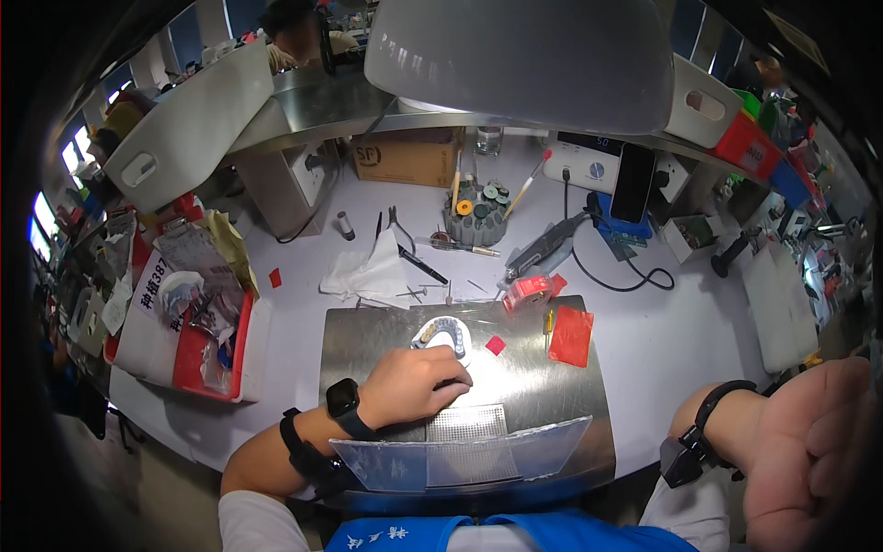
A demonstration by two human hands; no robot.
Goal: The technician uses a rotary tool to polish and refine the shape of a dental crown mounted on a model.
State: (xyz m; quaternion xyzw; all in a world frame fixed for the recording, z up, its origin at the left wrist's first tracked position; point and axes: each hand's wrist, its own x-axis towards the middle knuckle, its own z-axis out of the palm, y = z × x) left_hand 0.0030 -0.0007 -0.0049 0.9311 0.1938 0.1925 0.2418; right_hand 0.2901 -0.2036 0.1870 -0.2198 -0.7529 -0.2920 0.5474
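My left hand rests on the steel work plate, fingers curled down by the near edge of a dental arch model with a row of teeth; whether it grips anything is hidden. A smartwatch and a black band sit on that wrist. My right hand is raised close to the camera at the lower right, away from the bench, fingers loosely curled with nothing visible in it. A small red square and a red sheet lie on the plate to the right of the model.
A white tissue, pliers, a rotary handpiece with cable, a grey bur holder and a cardboard box lie behind the plate. A red tray of bagged items is at left. A lamp hood hangs overhead.
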